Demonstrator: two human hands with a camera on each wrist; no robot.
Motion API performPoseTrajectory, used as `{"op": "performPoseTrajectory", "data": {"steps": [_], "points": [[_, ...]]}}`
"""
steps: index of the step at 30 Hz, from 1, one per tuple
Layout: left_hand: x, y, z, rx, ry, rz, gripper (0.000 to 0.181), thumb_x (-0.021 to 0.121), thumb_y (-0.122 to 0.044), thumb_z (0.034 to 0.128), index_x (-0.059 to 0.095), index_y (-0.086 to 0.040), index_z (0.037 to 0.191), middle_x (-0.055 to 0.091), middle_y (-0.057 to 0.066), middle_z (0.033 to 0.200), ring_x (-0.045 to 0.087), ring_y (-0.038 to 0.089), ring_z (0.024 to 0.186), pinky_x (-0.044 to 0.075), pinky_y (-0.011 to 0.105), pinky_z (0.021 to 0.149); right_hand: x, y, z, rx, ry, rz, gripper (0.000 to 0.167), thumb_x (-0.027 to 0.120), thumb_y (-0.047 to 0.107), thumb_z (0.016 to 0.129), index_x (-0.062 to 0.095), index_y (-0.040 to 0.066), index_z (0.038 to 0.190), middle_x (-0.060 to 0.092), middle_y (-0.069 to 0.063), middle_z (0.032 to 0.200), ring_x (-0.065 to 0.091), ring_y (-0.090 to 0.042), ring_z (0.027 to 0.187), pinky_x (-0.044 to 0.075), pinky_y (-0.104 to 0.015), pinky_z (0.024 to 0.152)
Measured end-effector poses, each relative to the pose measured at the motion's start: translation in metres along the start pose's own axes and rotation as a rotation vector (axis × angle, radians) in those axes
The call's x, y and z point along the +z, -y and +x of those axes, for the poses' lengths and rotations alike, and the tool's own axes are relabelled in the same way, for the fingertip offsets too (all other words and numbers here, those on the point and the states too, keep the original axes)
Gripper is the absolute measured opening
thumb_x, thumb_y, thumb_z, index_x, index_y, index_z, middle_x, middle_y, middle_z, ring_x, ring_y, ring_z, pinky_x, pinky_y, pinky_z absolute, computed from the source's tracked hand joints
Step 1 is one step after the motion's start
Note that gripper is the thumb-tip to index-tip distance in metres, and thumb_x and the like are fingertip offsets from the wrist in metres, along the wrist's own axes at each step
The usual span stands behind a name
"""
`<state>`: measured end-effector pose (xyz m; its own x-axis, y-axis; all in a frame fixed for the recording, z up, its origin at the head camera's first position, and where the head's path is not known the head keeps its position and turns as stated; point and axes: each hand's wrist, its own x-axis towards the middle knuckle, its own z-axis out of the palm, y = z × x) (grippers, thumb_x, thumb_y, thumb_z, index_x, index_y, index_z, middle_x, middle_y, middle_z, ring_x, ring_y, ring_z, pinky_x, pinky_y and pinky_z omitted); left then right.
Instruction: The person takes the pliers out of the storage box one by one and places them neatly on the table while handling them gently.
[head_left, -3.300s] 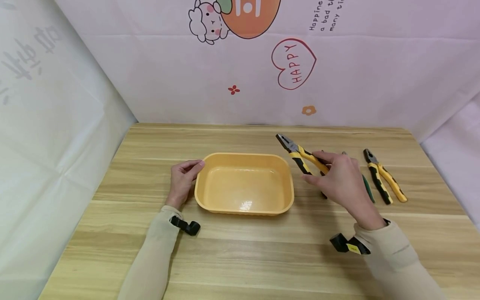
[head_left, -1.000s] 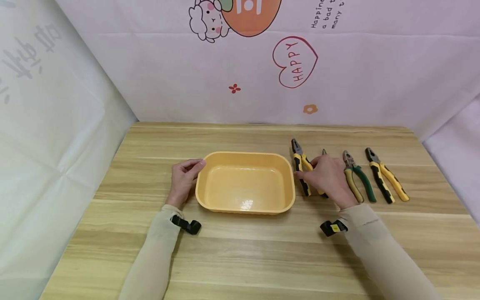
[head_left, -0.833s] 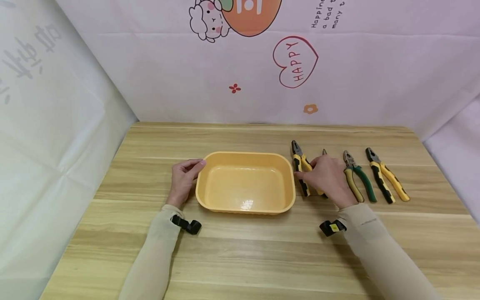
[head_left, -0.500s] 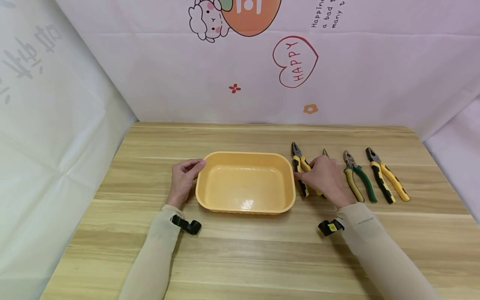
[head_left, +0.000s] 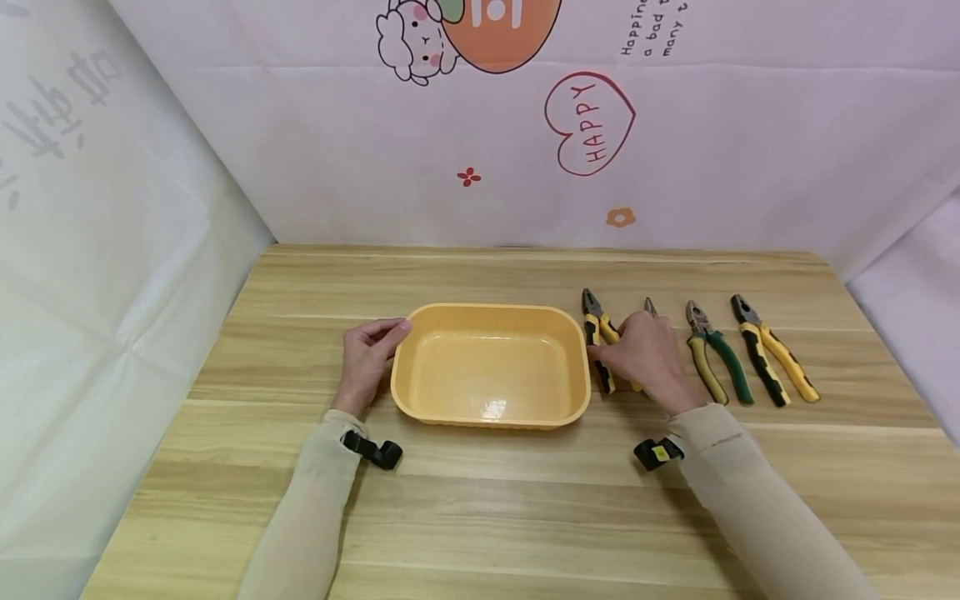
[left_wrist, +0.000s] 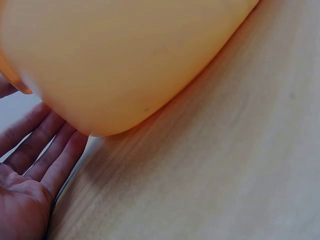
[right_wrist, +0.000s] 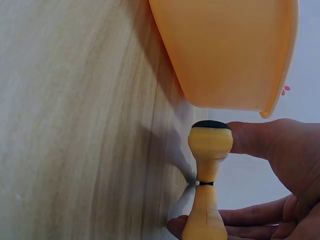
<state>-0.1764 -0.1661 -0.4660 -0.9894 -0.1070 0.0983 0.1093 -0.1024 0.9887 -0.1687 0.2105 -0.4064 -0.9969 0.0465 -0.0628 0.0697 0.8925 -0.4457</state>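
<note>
A yellow plastic tub (head_left: 487,323) stands mid-table. At its left end my left hand (head_left: 363,358) holds the rim, thumb on top; in the left wrist view the fingers (left_wrist: 47,142) lie against the tub's outer wall. Just right of the tub, my right hand (head_left: 651,358) grips black-and-yellow combination pliers (head_left: 593,321) by the handles, their head pointing to the back wall. The right wrist view shows the thumb (right_wrist: 250,137) at one yellow handle (right_wrist: 210,145) and fingers at the other. Whether these pliers touch the table I cannot tell.
Behind the right hand shows the pointed tip (head_left: 650,307) of another tool, mostly hidden. Further right lie green-and-tan handled pliers (head_left: 708,346) and another black-and-yellow pair (head_left: 761,342). A white printed cloth (head_left: 510,208) hangs along the table's back edge.
Earlier my right hand held the pliers raised and tilted; it has since lowered them beside the tub. Lately they shifted slightly left and towards me, handles drawing closer. The left hand has stayed.
</note>
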Motion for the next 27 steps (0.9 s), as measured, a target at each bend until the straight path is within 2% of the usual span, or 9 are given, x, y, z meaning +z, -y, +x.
{"op": "performPoseTrajectory", "data": {"steps": [8,15,22,27], "points": [[-0.0004,0.0002,-0.0007,-0.003,-0.002,0.006,0.028,0.072,-0.008,0.0944,0.069,0.017,0.109,0.075,-0.001,0.088,0.072,0.011,0.079,0.063,0.026,0.072,0.0021,0.0008,0.0005,0.005,0.001,-0.007,0.059,0.084,0.038,0.081,0.039,0.016,0.050,0.034,0.004,0.044,0.040,-0.013,0.036,0.033,-0.023,0.036],[-0.0011,0.0016,0.0007,0.006,0.001,0.008,0.030,0.073,-0.008,0.0942,0.068,0.018,0.109,0.075,-0.002,0.088,0.071,0.011,0.079,0.063,0.026,0.071,0.0049,0.0007,0.0003,-0.036,-0.022,-0.032,0.061,0.083,0.042,0.082,0.039,0.015,0.049,0.032,0.004,0.045,0.038,-0.013,0.038,0.032,-0.024,0.037],[-0.0012,0.0020,0.0015,-0.002,0.005,-0.005,0.029,0.073,-0.008,0.0937,0.069,0.017,0.109,0.075,0.000,0.089,0.072,0.011,0.080,0.063,0.026,0.072,0.0065,0.0030,-0.0001,-0.016,-0.002,-0.065,0.058,0.080,0.043,0.083,0.044,0.013,0.049,0.039,0.001,0.044,0.043,-0.015,0.039,0.033,-0.025,0.037],[-0.0011,0.0016,0.0013,-0.005,0.004,-0.011,0.029,0.074,-0.008,0.0932,0.070,0.016,0.108,0.075,0.001,0.090,0.072,0.012,0.081,0.062,0.026,0.073,0.0076,0.0033,-0.0001,-0.018,-0.001,-0.084,0.057,0.078,0.043,0.084,0.043,0.014,0.049,0.038,0.001,0.044,0.044,-0.017,0.039,0.034,-0.026,0.037]]}}
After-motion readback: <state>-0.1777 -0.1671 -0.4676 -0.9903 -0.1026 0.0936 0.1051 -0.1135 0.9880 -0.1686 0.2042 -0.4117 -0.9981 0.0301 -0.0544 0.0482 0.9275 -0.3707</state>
